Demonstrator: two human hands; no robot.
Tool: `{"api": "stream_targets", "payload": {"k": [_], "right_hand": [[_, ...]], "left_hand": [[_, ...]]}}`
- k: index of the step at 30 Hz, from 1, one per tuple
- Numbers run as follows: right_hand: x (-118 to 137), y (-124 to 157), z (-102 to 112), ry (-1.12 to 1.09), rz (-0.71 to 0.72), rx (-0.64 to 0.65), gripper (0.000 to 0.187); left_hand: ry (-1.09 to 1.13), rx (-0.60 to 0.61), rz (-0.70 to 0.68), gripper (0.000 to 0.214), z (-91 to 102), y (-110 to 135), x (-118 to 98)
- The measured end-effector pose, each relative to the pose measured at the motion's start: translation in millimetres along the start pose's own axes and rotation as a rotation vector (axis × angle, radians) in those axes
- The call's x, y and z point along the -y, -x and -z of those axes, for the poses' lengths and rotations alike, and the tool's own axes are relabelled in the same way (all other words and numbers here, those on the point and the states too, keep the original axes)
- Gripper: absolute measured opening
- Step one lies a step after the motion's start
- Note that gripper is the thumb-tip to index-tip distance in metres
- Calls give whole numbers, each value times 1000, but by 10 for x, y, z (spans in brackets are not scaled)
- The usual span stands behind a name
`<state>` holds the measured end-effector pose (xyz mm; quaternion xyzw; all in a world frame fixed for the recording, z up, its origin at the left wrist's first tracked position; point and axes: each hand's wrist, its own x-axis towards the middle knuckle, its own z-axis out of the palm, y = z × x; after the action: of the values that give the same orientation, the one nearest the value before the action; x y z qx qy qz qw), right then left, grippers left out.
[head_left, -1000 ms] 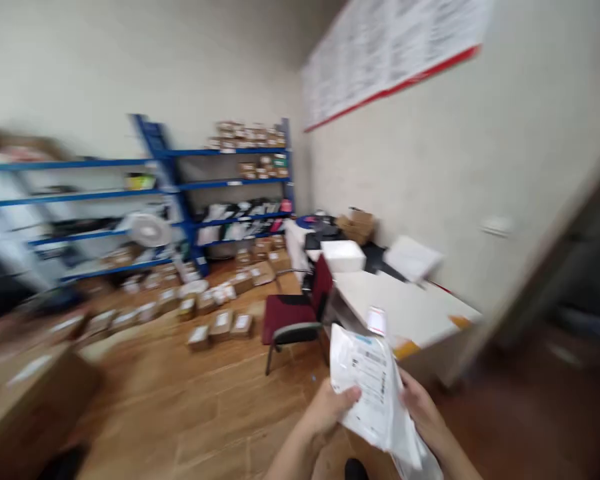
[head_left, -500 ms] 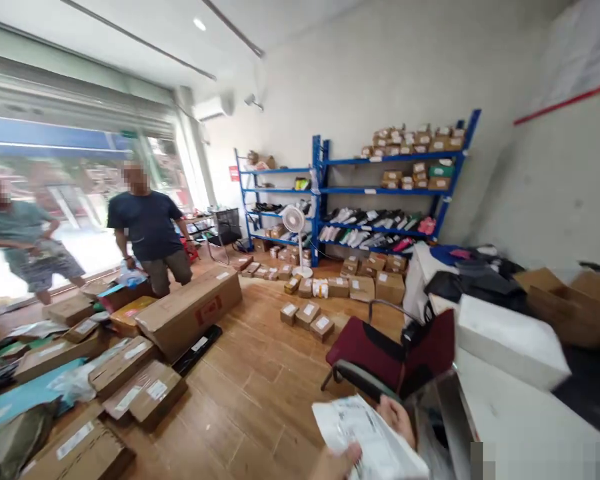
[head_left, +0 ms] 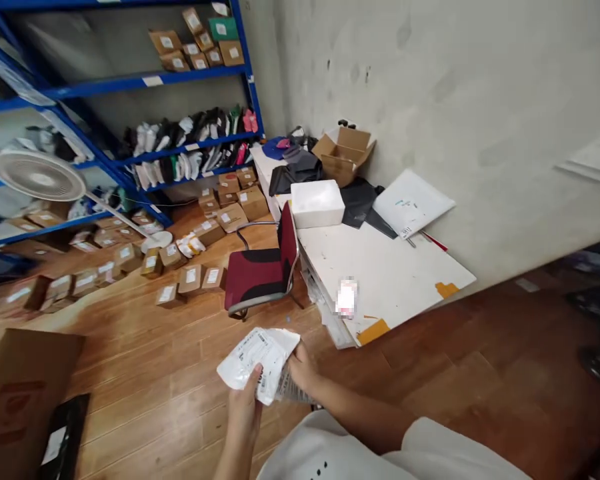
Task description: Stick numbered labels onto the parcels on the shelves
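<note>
Both of my hands are closed on a white plastic mailing bag point(head_left: 245, 357) with a printed label, low in the middle of the head view. My left hand point(head_left: 245, 393) grips its near side, the thumb lying on top over the label. At the right edge of the bag, my right hand point(head_left: 301, 367) has its fingers wrapped round it. A greyish printed part point(head_left: 293, 389) shows beneath the right hand; I cannot tell whether it belongs to the same bag. The bag is in the air above the wooden floor point(head_left: 175, 427).
A maroon chair point(head_left: 253, 273) stands beyond the bag, beside a white table point(head_left: 380, 267) bearing a white foam box point(head_left: 318, 203), an open carton point(head_left: 344, 157) and a large white envelope point(head_left: 413, 200). Small parcels point(head_left: 191, 278) line the floor before blue shelves point(head_left: 145, 83). A fan point(head_left: 40, 175) stands left.
My view has swung right and down, so the two people and most left-hand parcels are out of sight. The mailing bag now appears further left, still held in both hands.
</note>
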<state>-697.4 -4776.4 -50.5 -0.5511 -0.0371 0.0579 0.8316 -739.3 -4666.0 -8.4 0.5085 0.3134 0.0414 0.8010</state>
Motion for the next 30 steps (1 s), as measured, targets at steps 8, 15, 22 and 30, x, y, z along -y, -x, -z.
{"api": "stream_targets", "payload": {"k": [8,15,22,30], "right_hand": [[-127,-655,1410,792,-308,-731,57],[-198,-1203,1885,1070,-579,-854,112],[-15,-1122,1868,959,-574,-696,88],[817,-430,1449,270,-112,-122,87]], "left_hand": [[-399,100,-83,53,-279,-531,-113],[-477,281,-98,50,-489,-407,-405],[-385,322,-48,43,-354,-148,-593],[-399,314,-100,32,-152,48,-703]]}}
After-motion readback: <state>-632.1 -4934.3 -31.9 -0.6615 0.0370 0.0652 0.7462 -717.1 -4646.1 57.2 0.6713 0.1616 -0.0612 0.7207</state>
